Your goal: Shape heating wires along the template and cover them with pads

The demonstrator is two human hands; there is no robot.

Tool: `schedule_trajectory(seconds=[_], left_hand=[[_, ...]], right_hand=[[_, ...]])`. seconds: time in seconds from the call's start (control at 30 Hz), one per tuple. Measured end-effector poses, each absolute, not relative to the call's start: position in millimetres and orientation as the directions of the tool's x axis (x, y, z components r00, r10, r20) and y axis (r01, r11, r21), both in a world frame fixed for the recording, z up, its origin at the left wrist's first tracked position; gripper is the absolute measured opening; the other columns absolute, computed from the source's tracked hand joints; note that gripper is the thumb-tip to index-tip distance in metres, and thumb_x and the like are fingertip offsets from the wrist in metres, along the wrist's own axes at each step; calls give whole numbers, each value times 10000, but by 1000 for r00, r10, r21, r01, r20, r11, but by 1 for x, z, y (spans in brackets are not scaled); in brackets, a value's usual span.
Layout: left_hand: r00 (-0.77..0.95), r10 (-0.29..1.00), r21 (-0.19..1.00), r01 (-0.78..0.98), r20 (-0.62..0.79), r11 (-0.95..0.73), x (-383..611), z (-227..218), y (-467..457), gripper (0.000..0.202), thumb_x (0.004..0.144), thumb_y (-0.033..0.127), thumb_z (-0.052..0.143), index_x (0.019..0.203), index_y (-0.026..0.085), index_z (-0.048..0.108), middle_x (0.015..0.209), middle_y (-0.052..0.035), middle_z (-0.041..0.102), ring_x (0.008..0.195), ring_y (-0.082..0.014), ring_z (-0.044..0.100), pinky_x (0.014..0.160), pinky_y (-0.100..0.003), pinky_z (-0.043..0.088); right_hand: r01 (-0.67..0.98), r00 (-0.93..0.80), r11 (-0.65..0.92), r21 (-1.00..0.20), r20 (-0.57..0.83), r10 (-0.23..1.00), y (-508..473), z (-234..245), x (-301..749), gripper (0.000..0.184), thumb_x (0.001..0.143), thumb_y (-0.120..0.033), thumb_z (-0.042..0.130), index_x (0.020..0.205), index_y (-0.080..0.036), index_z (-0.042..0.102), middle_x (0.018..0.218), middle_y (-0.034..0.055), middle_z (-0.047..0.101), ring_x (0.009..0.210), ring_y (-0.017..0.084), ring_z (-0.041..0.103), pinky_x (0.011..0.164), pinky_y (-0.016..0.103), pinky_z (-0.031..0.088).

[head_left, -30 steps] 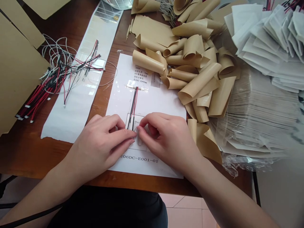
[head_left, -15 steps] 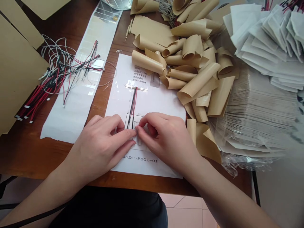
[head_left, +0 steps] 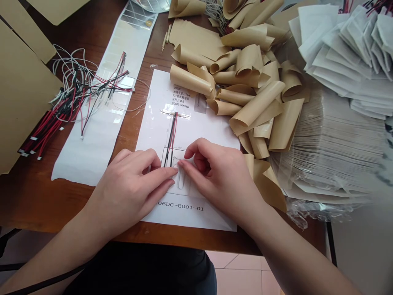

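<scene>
The right hand (head_left: 219, 180) has lifted and spread from the left hand (head_left: 129, 192), so its upper fingers (head_left: 188, 152) now stand clear of the sheet, and a narrow oval outline (head_left: 181, 176) shows beneath the hands. Neither hand is clenched. The right hand is open, with one fingertip resting at the oval's upper end. The left hand's fingers lie flat beside the oval, and whether they pinch anything cannot be told.

A plastic-wrapped stack of sheets (head_left: 328, 147) sits beyond the right hand, with folded white sheets (head_left: 340, 61) heaped on top of it. Curled kraft paper strips (head_left: 254, 98) pile up ahead of that hand. Beyond the left hand lie cardboard sheets (head_left: 21, 94) and a long white paper strip (head_left: 92, 139), with a tangle of red, black and white wires (head_left: 75, 98) across it.

The wooden table (head_left: 61, 205) carries all of this, and pink floor tiles (head_left: 239, 278) show below its edge. Between the hands, on a printed sheet (head_left: 153, 123), a black and red wire pair (head_left: 171, 137) runs up from the oval to a clear strip (head_left: 175, 114).
</scene>
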State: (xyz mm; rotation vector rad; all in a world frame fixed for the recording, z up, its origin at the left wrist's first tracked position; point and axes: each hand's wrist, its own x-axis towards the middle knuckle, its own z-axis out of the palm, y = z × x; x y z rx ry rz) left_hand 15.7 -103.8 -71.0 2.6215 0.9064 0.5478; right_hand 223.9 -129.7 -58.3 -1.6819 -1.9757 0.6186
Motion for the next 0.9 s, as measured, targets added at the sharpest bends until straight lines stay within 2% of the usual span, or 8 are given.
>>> schedule_trajectory(seconds=[0.27,0.43,0.6,0.9], left_hand=[[737,632,368,533,239,-761,16,-71,-105,320,984,224,582,1281,223,701,835,-12,573,739,-174,506,676,-349,329],[734,635,367,536,240,-760,17,-71,-104,291,986,225,572,1235,190,720,841,-19,586,753,-178,532,682,-355,336],[738,639,370,544,217,-753,16,-69,-104,290,989,225,561,1227,174,719,841,-20,590,761,-178,544,682,-351,343],[745,633,394,529,209,-752,16,-69,-103,286,997,215,547,1229,154,704,867,-20,605,786,-171,553,691,-344,338]], right_hand=[[734,-190,190,-652,71,979,-129,-53,227,119,856,-73,629,855,-180,577,618,-80,472,538,78,452,537,203,343],[717,-245,211,-665,43,969,-128,-50,230,110,846,-83,650,877,-177,601,630,-76,491,553,80,465,535,201,349],[734,-296,210,-646,-25,955,-130,-48,232,134,828,-110,680,914,-190,615,720,-52,569,606,93,497,552,215,347],[768,-306,191,-611,-88,948,-133,-49,230,122,846,-156,654,913,-210,568,841,-15,633,675,126,536,580,259,312]])
